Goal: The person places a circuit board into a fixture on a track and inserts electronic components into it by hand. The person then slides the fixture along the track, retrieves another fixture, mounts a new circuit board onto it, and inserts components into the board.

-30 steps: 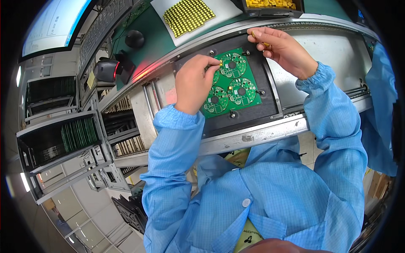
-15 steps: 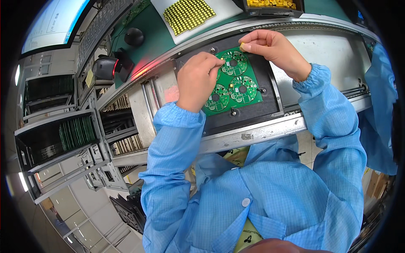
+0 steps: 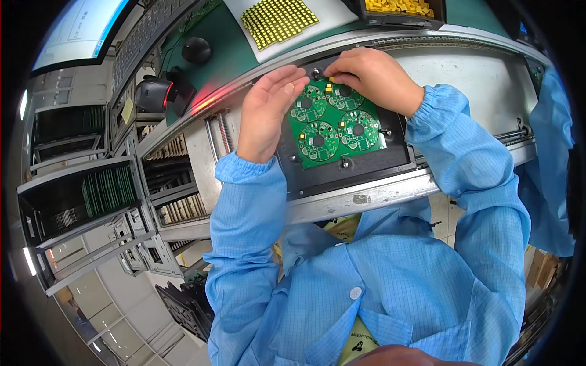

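A green circuit board panel point(image 3: 332, 126) with several round boards on it lies in a black fixture plate point(image 3: 372, 165) in front of me. Small yellow parts are mounted on the round boards. My right hand point(image 3: 375, 76) is over the panel's far right corner, thumb and fingertips pinched on a small yellow component point(image 3: 332, 79). Just below those fingertips, another yellow part point(image 3: 328, 88) sits on the board. To the left, my left hand point(image 3: 268, 110) is raised over the panel's left edge, fingers stretched out and apart from the thumb, with nothing visible in it.
Beyond the metal rail point(image 3: 360, 198) and conveyor frame, a white foam sheet point(image 3: 293, 46) carries rows of yellow parts. A black bin point(image 3: 400, 15) holds loose yellow pieces. A scanner point(image 3: 152, 94) with red light and a mouse point(image 3: 196, 50) stand at the left; racks point(image 3: 79, 195) hold green boards.
My left hand has lifted away from the board to the left and opened. My right hand has come left and down to the board with the yellow component. The view has shifted slightly.
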Demonstrator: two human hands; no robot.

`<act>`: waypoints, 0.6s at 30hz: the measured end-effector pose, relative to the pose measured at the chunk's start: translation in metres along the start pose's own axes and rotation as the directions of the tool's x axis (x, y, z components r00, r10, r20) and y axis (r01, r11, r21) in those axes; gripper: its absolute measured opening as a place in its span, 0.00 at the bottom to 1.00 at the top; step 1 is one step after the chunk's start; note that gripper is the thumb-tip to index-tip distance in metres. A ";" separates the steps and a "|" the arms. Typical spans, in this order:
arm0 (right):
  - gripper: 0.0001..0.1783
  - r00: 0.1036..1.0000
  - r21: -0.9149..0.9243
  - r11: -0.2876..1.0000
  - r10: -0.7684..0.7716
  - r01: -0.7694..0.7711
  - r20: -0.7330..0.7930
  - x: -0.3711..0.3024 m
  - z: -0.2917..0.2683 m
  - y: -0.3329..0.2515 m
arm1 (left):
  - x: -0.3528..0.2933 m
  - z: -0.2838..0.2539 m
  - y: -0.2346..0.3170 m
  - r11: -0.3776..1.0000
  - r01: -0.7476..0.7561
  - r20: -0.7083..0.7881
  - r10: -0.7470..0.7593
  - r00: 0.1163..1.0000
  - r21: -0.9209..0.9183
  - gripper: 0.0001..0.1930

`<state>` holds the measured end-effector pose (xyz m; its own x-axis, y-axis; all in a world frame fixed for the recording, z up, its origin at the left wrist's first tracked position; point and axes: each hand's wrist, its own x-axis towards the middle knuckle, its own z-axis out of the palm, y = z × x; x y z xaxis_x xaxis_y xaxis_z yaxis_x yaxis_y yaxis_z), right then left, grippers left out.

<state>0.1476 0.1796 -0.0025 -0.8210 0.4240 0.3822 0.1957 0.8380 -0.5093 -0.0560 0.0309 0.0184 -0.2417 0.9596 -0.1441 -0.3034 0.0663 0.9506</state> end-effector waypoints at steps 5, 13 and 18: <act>0.10 0.999 -0.065 0.997 -0.036 0.035 -0.017 0.003 0.000 0.001 | 0.003 0.000 0.010 0.993 0.092 -0.012 -0.093 0.996 -0.071 0.22; 0.10 0.999 -0.082 0.996 -0.042 0.041 -0.018 -0.002 0.002 0.002 | -0.003 0.004 0.005 0.998 0.062 0.035 -0.062 0.997 -0.017 0.24; 0.10 0.998 -0.129 0.990 -0.065 0.062 -0.019 -0.004 0.001 0.006 | -0.003 0.004 0.002 0.996 0.082 0.014 -0.082 0.997 0.020 0.21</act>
<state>0.1514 0.1825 -0.0075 -0.8219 0.3751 0.4287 0.2119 0.8999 -0.3812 -0.0524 0.0297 0.0221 -0.2032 0.9547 -0.2175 -0.3039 0.1497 0.9409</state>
